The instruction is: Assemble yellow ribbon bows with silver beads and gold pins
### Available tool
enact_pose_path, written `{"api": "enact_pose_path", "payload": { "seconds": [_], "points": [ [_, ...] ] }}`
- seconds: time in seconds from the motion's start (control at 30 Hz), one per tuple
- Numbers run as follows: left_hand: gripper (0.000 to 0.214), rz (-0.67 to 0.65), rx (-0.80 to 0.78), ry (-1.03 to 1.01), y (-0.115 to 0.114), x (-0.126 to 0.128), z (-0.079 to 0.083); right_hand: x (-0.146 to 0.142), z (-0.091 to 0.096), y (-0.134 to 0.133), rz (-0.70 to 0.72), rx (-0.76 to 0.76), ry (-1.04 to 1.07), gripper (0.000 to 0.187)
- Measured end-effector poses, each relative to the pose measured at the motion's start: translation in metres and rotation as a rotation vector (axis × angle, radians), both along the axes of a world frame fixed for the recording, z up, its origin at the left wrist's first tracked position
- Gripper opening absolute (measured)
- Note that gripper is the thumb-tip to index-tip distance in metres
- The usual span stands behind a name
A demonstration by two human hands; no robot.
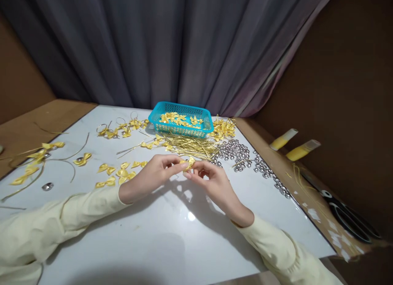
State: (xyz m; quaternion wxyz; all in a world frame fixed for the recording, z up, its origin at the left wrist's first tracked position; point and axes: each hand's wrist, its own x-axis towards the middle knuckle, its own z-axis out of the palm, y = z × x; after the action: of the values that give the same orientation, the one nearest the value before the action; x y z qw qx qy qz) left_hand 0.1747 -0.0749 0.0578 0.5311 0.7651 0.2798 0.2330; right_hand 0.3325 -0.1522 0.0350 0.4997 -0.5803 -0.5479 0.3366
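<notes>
Above the middle of the white board, my left hand point(159, 170) and my right hand point(213, 180) meet, both pinching one small yellow ribbon bow point(190, 162). The fingertips hide part of it, and whether a metal piece sits on it I cannot tell. Just beyond my hands lies a pile of gold wire ties point(193, 146). Silver metal beads point(232, 149) are heaped to the right of the ties. Several loose yellow bows point(123, 173) lie beside my left wrist.
A turquoise basket point(181, 131) holding yellow bows stands at the back, with more bows point(224, 129) beside it. Wired bows point(37, 158) lie at left. Along the right edge are two yellow-and-clear tubes point(303, 150), black-handled scissors point(350, 217) and paper scraps point(313, 214).
</notes>
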Motion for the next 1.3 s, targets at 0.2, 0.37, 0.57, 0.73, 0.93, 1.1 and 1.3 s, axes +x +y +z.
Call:
{"api": "enact_pose_path", "payload": {
  "seconds": [0.2,0.37,0.57,0.73,0.93,1.1,1.3],
  "points": [
    [0.027,0.023,-0.175,-0.020,0.001,0.002,0.003,-0.002,-0.002,-0.003,-0.121,0.247,-0.227,0.012],
    [0.027,0.013,-0.082,-0.011,0.002,0.001,-0.003,-0.002,0.002,-0.006,-0.154,0.254,-0.238,0.016],
    [0.031,0.007,0.065,0.047,-0.001,0.000,-0.003,-0.002,0.001,-0.005,-0.111,0.169,-0.152,0.011],
    [0.028,0.020,0.162,0.076,-0.004,0.000,-0.003,-0.001,0.004,-0.004,-0.006,0.025,-0.027,0.011],
    [0.023,0.103,0.244,0.044,0.004,0.001,-0.007,0.007,0.022,-0.010,0.221,-0.089,0.129,0.015],
    [0.026,0.122,0.160,-0.010,0.010,0.003,-0.010,0.025,0.037,-0.015,0.361,-0.108,0.337,0.014],
    [0.026,0.061,-0.087,-0.050,0.010,0.004,-0.007,0.042,0.039,-0.011,0.291,-0.086,0.402,0.016]
  ]
}}
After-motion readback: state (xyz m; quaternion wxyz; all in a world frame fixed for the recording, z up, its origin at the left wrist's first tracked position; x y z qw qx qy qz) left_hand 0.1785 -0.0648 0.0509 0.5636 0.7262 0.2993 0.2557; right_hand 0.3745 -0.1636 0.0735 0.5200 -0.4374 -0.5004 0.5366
